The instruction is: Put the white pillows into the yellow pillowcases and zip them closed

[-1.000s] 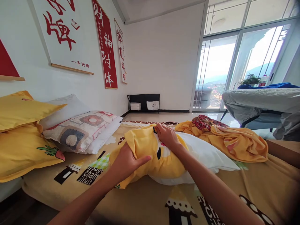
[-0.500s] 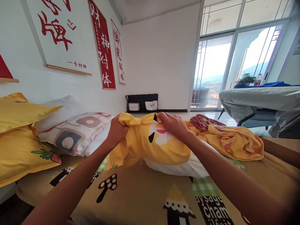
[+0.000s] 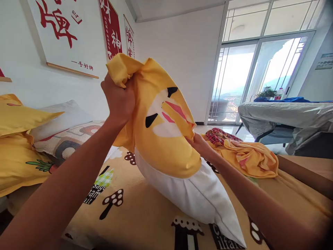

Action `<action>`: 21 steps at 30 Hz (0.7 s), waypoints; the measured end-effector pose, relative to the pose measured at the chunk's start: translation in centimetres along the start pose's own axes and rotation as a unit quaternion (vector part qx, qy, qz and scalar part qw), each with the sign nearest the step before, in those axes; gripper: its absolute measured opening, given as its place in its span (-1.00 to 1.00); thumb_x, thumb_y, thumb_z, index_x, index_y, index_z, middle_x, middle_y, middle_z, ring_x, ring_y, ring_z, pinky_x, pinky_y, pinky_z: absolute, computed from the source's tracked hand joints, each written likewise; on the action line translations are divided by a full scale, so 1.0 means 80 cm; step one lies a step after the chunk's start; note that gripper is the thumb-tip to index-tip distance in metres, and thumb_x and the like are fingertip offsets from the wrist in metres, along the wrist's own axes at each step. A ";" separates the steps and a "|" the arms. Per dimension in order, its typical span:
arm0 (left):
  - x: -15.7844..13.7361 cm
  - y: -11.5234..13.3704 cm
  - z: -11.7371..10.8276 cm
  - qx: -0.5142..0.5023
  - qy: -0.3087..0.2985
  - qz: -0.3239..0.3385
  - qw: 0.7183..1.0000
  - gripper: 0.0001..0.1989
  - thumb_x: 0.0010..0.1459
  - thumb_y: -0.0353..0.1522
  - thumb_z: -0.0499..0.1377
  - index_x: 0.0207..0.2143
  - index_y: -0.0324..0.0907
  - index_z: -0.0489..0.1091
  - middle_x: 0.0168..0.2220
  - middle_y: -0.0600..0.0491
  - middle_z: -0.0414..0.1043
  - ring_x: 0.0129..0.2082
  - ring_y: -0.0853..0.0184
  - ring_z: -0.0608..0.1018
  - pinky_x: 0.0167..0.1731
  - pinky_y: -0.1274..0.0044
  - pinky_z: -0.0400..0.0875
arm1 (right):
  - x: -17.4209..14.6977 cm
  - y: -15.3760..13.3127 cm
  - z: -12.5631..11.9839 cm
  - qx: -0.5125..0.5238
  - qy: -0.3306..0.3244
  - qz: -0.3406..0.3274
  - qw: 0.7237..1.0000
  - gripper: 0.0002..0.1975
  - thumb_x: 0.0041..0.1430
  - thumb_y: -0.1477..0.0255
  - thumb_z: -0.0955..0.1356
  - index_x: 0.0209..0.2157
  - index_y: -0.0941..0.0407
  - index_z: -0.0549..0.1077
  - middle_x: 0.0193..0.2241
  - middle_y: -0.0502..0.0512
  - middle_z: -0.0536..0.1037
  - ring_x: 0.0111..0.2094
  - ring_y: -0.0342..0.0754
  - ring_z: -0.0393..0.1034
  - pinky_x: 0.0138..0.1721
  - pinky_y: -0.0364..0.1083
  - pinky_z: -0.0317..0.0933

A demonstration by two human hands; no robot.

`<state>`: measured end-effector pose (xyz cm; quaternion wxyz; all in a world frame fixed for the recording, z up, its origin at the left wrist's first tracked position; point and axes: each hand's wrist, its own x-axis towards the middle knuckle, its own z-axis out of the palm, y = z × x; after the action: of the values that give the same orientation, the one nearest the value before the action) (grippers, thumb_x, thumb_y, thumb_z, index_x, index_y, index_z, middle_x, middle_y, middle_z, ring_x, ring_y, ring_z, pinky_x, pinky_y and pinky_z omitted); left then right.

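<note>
A yellow pillowcase with a pink, white and black print covers the upper part of a white pillow. The pillow stands tilted, its bare lower end resting on the patterned bed sheet. My left hand is raised, closed in a fist around the bunched top of the pillowcase. Lower down, at the pillowcase's right edge, my right hand grips the cloth, its fingers partly hidden behind the fabric.
On the left lie yellow pillows, a patterned pillow and a white pillow. Crumpled orange cloth and red plaid cloth lie at right. Beyond stands a covered table near glass doors.
My left hand has lifted the pillowcase's top upward, tilting the pillow up from lying flat. More of the white pillow shows below. My right hand has shifted slightly down along the cloth.
</note>
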<state>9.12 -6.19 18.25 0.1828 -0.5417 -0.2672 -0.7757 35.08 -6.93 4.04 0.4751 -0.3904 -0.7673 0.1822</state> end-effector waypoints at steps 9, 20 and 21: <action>0.030 -0.029 -0.057 0.205 -0.066 0.130 0.968 -0.86 0.05 -0.48 0.10 -0.27 -0.25 0.28 -0.57 0.22 0.10 -0.40 0.35 0.49 -0.24 0.41 0.38 | -0.003 0.041 -0.035 -0.359 0.221 -0.042 0.906 -0.67 0.18 0.20 0.13 -0.47 0.09 0.34 -0.69 0.02 0.32 -0.62 -0.12 0.15 -0.51 -0.15 -0.04; 0.028 -0.079 -0.063 0.044 -0.104 -0.152 0.982 -0.74 -0.02 -0.40 0.26 -0.25 -0.35 0.40 -0.21 -0.07 0.47 -0.19 0.21 0.50 -0.08 0.27 0.40 | 0.003 -0.045 -0.112 -0.484 0.307 -0.040 0.819 -0.77 0.08 0.32 0.19 -0.58 0.11 0.26 -0.71 -0.03 0.18 -0.62 -0.17 0.00 -0.50 -0.14 -0.11; 0.029 -0.078 -0.062 -0.014 -0.094 -0.180 0.979 -0.71 -0.03 -0.41 0.27 -0.22 -0.35 0.40 -0.16 -0.09 0.47 -0.19 0.24 0.50 -0.08 0.30 0.42 | 0.000 -0.054 -0.112 -0.471 0.358 -0.062 0.804 -0.77 0.08 0.34 0.18 -0.59 0.10 0.23 -0.70 -0.04 0.16 -0.61 -0.17 0.00 -0.49 -0.14 -0.09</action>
<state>1.09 -4.26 17.73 0.0065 -0.5578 -0.3654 -0.7452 41.06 -10.44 11.21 0.4844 -0.5549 -0.5565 -0.3842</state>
